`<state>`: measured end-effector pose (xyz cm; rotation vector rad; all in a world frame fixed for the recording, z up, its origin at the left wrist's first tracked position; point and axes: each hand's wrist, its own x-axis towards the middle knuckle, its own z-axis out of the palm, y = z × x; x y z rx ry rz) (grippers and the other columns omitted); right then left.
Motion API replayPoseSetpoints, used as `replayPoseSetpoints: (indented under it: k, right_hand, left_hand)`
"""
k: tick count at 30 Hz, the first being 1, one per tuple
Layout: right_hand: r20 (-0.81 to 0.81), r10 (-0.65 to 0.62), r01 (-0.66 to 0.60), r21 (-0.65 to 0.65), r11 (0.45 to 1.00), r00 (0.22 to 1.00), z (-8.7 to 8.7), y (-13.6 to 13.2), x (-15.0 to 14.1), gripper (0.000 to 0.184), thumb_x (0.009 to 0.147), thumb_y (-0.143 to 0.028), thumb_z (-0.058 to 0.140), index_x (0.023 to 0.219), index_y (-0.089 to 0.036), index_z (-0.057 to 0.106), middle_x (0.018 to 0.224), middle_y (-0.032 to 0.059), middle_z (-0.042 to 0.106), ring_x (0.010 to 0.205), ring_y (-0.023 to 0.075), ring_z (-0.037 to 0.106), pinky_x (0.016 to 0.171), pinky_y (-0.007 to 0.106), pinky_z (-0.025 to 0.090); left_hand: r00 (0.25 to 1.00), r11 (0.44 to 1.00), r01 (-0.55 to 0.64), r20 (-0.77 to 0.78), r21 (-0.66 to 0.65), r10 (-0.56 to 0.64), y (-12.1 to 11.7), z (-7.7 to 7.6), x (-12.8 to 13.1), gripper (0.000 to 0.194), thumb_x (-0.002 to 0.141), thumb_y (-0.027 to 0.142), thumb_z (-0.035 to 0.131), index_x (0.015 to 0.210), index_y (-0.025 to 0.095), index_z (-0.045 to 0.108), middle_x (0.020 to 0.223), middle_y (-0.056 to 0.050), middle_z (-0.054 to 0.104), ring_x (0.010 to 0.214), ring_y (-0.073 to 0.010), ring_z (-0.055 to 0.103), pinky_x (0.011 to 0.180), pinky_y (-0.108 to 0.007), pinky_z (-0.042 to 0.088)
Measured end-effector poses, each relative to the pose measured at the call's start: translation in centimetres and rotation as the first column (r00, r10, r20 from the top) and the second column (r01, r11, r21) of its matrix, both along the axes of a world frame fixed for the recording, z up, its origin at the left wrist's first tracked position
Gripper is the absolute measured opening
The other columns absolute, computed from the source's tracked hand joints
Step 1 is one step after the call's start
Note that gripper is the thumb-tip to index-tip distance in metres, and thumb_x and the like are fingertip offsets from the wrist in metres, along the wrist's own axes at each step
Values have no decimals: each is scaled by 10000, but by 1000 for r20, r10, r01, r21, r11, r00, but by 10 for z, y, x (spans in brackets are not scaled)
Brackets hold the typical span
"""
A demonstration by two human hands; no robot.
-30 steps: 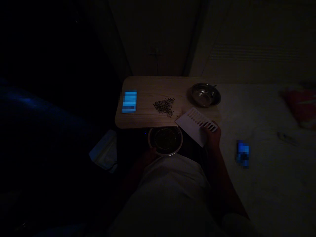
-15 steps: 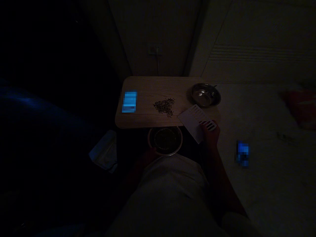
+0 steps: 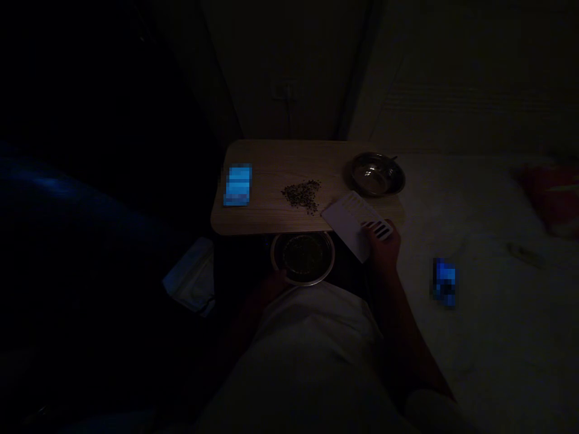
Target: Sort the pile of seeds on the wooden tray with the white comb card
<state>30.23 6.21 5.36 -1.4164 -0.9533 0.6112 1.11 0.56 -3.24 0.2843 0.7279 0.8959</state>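
The light is very dim. My right hand (image 3: 383, 248) is closed on a white flat piece with rows of slots (image 3: 348, 226), gripping its slotted right end. Its far end lies over the front right part of the small wooden table (image 3: 262, 157). To its left is a loose scatter of small dark grains (image 3: 302, 196), like seeds or beans. My left hand (image 3: 277, 280) grips the lower left rim of a round, metal-rimmed bowl (image 3: 332, 259) below the table's front edge. The bowl's dark inside is hard to make out.
A shiny metal bowl (image 3: 377, 175) stands at the table's back right, with a thin handle-like bit at its rim. A glowing blurred rectangle (image 3: 237, 185) lies at the left. A pale packet (image 3: 192, 277) is lower left, and a blurred blue object (image 3: 445, 282) lies right.
My right hand has shifted slightly left with the white slotted piece, bringing its tip nearer the grains. My left hand and the bowl it holds stay where they were.
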Motion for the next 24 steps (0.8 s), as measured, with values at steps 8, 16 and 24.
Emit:
replayPoseSetpoints:
  k: [8, 16, 24]
  right_hand:
    - [31, 15, -15, -25, 1000, 999, 3, -1, -1, 221, 694, -311, 773, 747, -195, 592, 651, -68, 559, 592, 97, 500, 586, 246, 414]
    - [-14, -26, 26, 10, 1000, 1000, 3, 0, -1, 207, 692, -304, 784, 772, -201, 622, 694, -38, 601, 606, 121, 538, 598, 277, 437]
    - [21, 4, -4, 7, 1000, 1000, 1, 0, -1, 207, 700, -301, 787, 767, -202, 618, 681, -46, 593, 601, 110, 517, 574, 254, 418]
  left_hand:
    - [997, 999, -22, -75, -36, 19, 0, -6, 5, 356, 741, 346, 778, 1033, 156, 704, 1045, -126, 768, 1353, -402, 479, 1159, -493, 293]
    - [997, 998, 16, -77, -61, -21, -2, 3, 3, 347, 780, 344, 729, 1062, 145, 687, 1078, -133, 764, 1346, -397, 493, 1150, -505, 314]
    - [1000, 1000, 24, -11, -17, -25, -3, 10, 5, 425, 762, 354, 740, 1137, 168, 666, 1115, -126, 756, 1350, -383, 500, 1146, -511, 334]
